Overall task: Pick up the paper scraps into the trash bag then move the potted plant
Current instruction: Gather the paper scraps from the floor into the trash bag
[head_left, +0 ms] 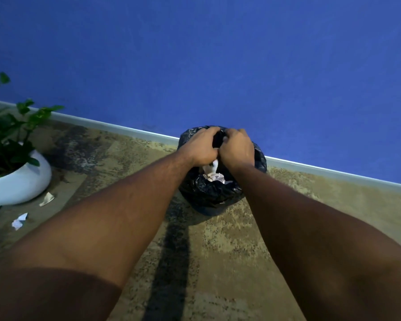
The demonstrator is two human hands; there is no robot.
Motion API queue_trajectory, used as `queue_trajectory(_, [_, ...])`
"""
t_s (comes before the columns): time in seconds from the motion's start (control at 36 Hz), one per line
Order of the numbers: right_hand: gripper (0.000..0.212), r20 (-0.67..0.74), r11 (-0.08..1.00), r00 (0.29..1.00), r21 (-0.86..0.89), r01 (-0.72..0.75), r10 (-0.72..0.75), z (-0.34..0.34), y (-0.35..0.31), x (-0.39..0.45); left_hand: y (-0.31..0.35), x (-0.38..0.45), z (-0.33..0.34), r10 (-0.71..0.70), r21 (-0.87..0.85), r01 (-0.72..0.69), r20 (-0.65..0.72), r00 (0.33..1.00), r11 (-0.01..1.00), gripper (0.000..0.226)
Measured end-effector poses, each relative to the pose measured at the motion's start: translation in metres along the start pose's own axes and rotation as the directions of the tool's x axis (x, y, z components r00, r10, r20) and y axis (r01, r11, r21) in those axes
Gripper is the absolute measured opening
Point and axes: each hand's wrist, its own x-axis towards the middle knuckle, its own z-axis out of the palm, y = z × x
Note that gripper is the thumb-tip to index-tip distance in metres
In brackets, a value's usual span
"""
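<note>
Your 2 arms reach forward, left hand and right hand meeting over the trash bag by the wall, fingers curled tight on its far rim; paper scraps show inside.

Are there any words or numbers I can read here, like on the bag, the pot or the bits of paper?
None can be read.
Trash bag: plain black, no print shows.
White pot: no label shows.
Paper scraps: too small and blurred to tell.
Blue wall: no sign.
</note>
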Motion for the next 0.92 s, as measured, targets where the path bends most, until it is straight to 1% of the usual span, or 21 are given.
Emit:
queue_trajectory(0.11, [0.032,0.015,0.997,0.997,0.003,0.081,-0.082,0.008,-0.019,-0.005,-0.015,-0.009,-0.015,-0.006,0.021,0.007,-0.057,0.998,1.0,0.044])
queue_trajectory(0.22, [0.031,0.068,0.978,0.976,0.002,0.208,-0.207,0.024,-0.048,-0.015,-0.041,-0.029,-0.034,-0.054,0.048,0.059,-0.1,0.994,0.997,0.038])
queue_trajectory(0.31, [0.03,0.112,0.952,0.945,0.012,0.307,-0.306,0.041,-0.075,-0.023,-0.067,-0.053,-0.049,-0.107,0.068,0.116,-0.13,0.986,0.991,0.044])
queue_trajectory(0.42, [0.029,0.125,0.931,0.922,0.061,0.36,-0.366,0.063,-0.114,-0.035,-0.105,-0.095,-0.066,-0.203,0.101,0.221,-0.168,0.965,0.97,0.057])
queue_trajectory(0.5, [0.03,0.233,0.91,0.88,0.085,0.406,-0.415,0.081,-0.143,-0.048,-0.134,-0.131,-0.076,-0.277,0.108,0.301,-0.19,0.942,0.947,0.064])
queue_trajectory(0.56, [0.032,0.327,0.883,0.825,0.076,0.464,-0.461,0.093,-0.161,-0.061,-0.15,-0.158,-0.084,-0.324,0.128,0.35,-0.186,0.927,0.928,0.066])
queue_trajectory(0.64, [0.029,0.431,0.824,0.73,0.063,0.563,-0.531,0.113,-0.18,-0.088,-0.172,-0.2,-0.091,-0.371,0.15,0.399,-0.184,0.91,0.905,0.064])
queue_trajectory(0.72, [0.028,0.583,0.794,0.624,0.061,0.605,-0.52,0.133,-0.192,-0.112,-0.19,-0.238,-0.096,-0.386,0.14,0.41,-0.167,0.907,0.901,0.061])
queue_trajectory(0.78, [0.029,0.673,0.751,0.525,0.067,0.657,-0.52,0.146,-0.198,-0.124,-0.202,-0.259,-0.097,-0.429,0.14,0.444,-0.126,0.894,0.885,0.065])
queue_trajectory(0.81, [0.032,0.709,0.717,0.466,0.081,0.692,-0.53,0.152,-0.201,-0.129,-0.208,-0.268,-0.096,-0.448,0.141,0.458,-0.098,0.889,0.878,0.067])
queue_trajectory(0.86, [0.046,0.773,0.653,0.353,0.104,0.75,-0.528,0.165,-0.204,-0.139,-0.221,-0.285,-0.092,-0.503,0.142,0.505,-0.055,0.863,0.851,0.073])
queue_trajectory(0.92, [0.062,0.815,0.609,0.282,0.107,0.786,-0.506,0.18,-0.202,-0.15,-0.235,-0.302,-0.084,-0.577,0.203,0.571,-0.033,0.816,0.795,0.089])
